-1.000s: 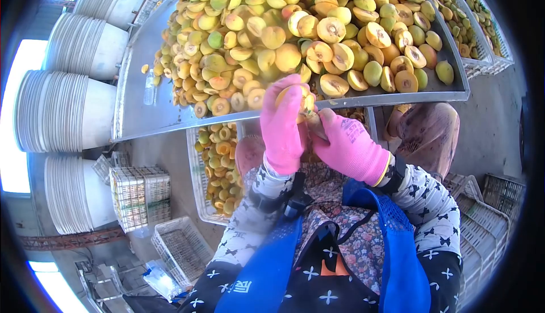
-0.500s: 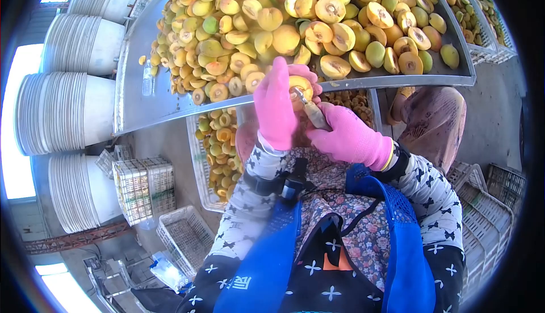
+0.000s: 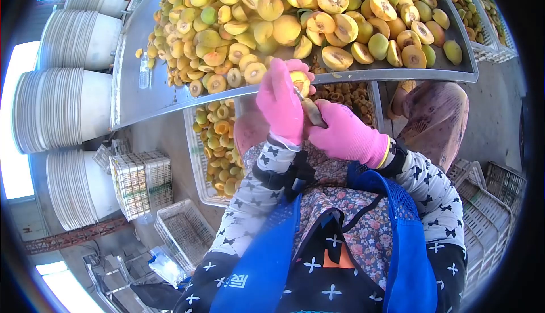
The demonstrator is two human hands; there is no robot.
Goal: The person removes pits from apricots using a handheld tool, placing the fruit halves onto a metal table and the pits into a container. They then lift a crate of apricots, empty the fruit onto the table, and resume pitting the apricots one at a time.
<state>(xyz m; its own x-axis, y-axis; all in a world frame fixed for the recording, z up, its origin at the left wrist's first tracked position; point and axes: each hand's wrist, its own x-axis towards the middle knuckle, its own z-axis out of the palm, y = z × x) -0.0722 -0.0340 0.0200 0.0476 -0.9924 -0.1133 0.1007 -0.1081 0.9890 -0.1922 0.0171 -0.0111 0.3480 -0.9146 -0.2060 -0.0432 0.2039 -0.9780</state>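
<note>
My left hand (image 3: 280, 104) in a pink glove grips a halved yellow fruit (image 3: 300, 82), cut face towards me. Close beside it, my right hand (image 3: 347, 134), also pink-gloved, holds a small pitting knife (image 3: 312, 112) whose blade touches the fruit. Both hands are raised just below the front edge of a metal table (image 3: 136, 94) heaped with whole and halved yellow-green fruit (image 3: 272, 18).
A white crate of cut fruit (image 3: 218, 137) stands under the table. Stacks of white basins (image 3: 62, 108) line the left. Empty wire and plastic crates (image 3: 142, 182) sit lower left and at the right (image 3: 488, 205). Another person's bent knee in patterned trousers (image 3: 434, 117) is to the right.
Both hands rose with the fruit towards the table edge, then settled slightly lower. The knife blade has stayed against the fruit's cut face.
</note>
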